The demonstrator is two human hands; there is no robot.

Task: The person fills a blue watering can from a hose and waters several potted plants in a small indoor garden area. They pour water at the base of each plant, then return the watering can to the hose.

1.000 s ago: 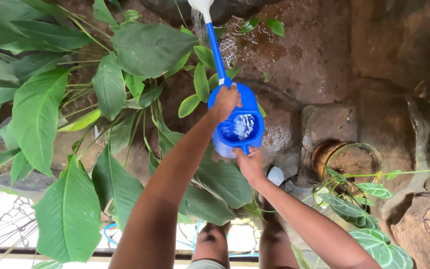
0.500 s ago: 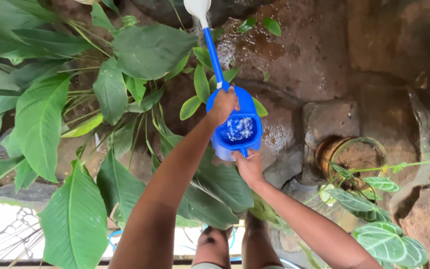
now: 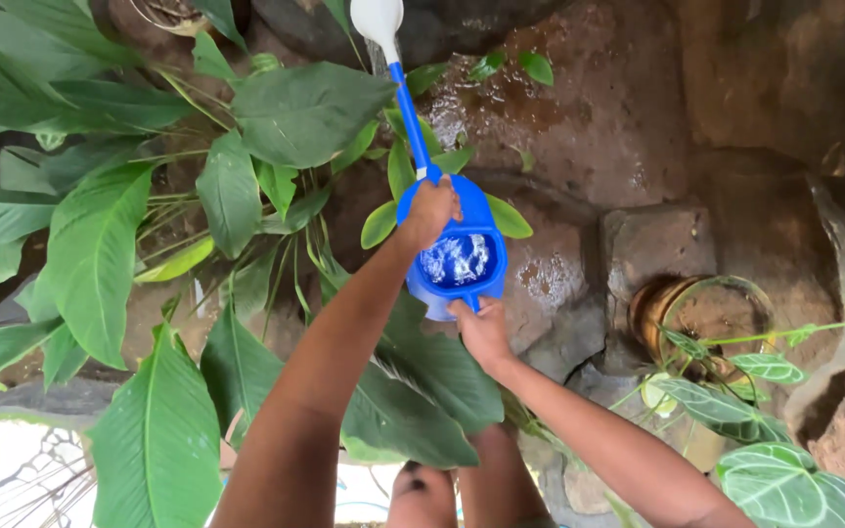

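Observation:
I hold a blue watering can (image 3: 457, 284) with both hands above large-leaved green plants (image 3: 295, 112). My left hand (image 3: 429, 211) grips the can's top near the base of its long blue spout (image 3: 406, 108). My right hand (image 3: 481, 332) holds the can's rear handle from below. Water glints inside the can's open top. The spout ends in a white rose head (image 3: 377, 17) at the top edge, where a thin stream of water falls.
Wet brown rock (image 3: 579, 108) rises behind the can. A round brown pot (image 3: 696, 313) with a wire ring sits at the right, with veined leaves (image 3: 784, 484) below it. My legs (image 3: 462, 489) show at the bottom.
The can and both hands have shifted slightly left and down in view, and the spout head has risen toward the top edge. The pot and rocks have moved right and down.

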